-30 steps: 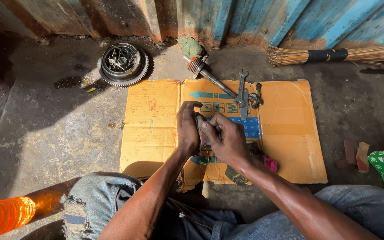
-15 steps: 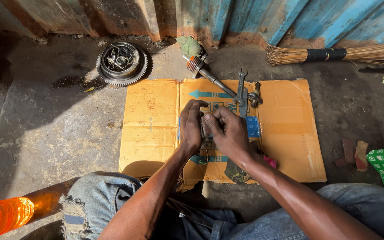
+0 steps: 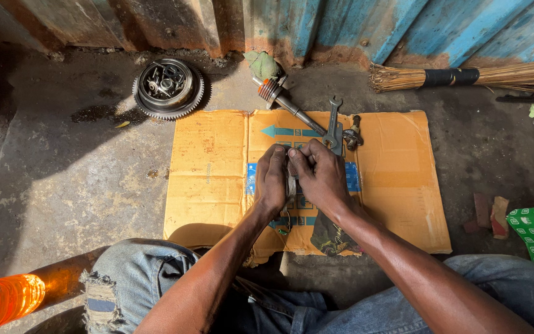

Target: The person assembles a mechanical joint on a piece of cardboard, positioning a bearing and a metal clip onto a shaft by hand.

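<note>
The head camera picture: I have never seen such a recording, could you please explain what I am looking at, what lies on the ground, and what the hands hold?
The picture is taken from a camera worn on a person's head, looking down. There is no machine here, only a person seated on a concrete floor, with knees in blue jeans at the bottom edge. The left hand and the right hand are pressed together around a small metal part; it is mostly hidden, so I cannot tell what kind it is. Under the hands lies a flat sheet of orange cardboard. On its far edge rest a spanner and a metal shaft. Beyond it, on the floor, sits a round toothed gear housing holding small parts. A straw broom lies along the blue metal wall.
</note>
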